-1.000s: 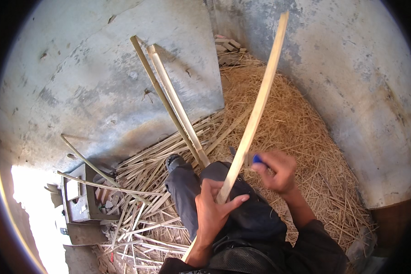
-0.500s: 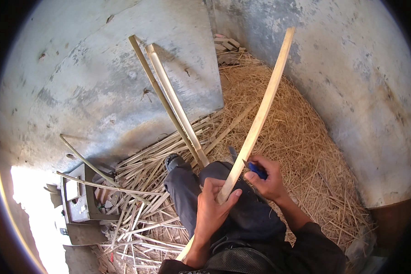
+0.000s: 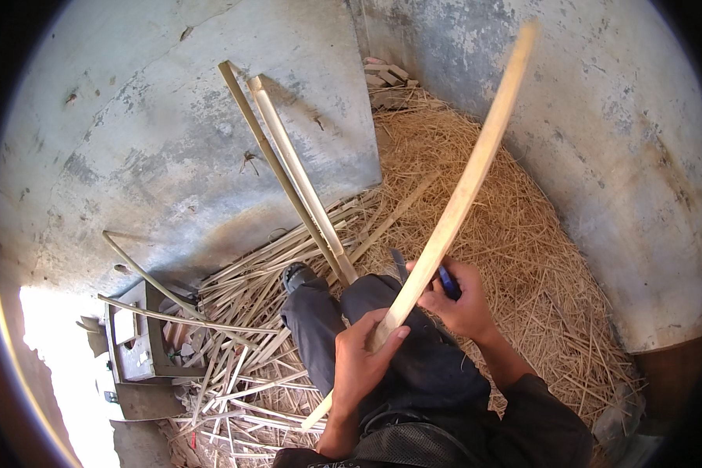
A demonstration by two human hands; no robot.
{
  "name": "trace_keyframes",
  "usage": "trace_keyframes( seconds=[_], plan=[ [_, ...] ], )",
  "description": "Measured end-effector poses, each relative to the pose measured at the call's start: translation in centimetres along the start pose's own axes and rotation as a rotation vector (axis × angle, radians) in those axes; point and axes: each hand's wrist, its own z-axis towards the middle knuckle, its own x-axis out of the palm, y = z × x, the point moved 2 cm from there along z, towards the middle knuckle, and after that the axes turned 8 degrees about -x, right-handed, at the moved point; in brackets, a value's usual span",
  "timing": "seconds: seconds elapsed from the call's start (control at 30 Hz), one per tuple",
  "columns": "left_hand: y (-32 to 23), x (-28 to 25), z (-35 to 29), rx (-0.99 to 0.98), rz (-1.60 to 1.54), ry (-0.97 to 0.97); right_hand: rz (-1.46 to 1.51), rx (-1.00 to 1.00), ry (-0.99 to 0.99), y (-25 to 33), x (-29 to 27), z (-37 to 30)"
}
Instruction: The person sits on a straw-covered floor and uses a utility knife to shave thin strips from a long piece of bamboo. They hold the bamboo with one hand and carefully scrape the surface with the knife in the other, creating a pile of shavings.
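Note:
A long pale bamboo strip (image 3: 468, 183) slants from beside my left forearm up to the far right. My left hand (image 3: 362, 352) is closed around its lower part, above my thigh, with the thumb along the strip. In my right hand (image 3: 462, 306), just right of the strip, is a knife (image 3: 449, 282) with a blue handle. Its dark blade passes behind the strip, and the tip shows on the left side. My right fingers are close against the strip; whether the blade's edge touches it is hidden.
Two bamboo poles (image 3: 277, 160) lean on the grey wall (image 3: 164, 125) ahead. Many thin split strips (image 3: 249, 405) litter the floor at left, beside a worn box (image 3: 144, 343). Fine shavings (image 3: 538, 257) heap up at right against another wall (image 3: 600, 156). Bricks (image 3: 386, 74) lie at the far corner.
The bamboo strip has swung so its far end sits farther right and higher, and more of its near end shows. The knife handle has turned more upright in my right hand.

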Motion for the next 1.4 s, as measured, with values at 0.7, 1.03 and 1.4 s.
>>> trace_keyframes(
  seconds=[0.7, 1.03, 1.4],
  plan=[
    [-1.9, 0.5, 0.1, 0.093, 0.066, -0.170, -0.769, -0.547, 0.074, 2.1, 0.6, -1.0],
    [-2.0, 0.1, -0.1, 0.019, 0.094, -0.161, -0.754, -0.518, 0.158, 2.6, 0.9, -0.7],
    [-0.6, 0.0, -1.2, 0.004, 0.205, -0.135, -0.835, -0.534, -0.074, 1.3, -2.4, 1.8]
  ],
)
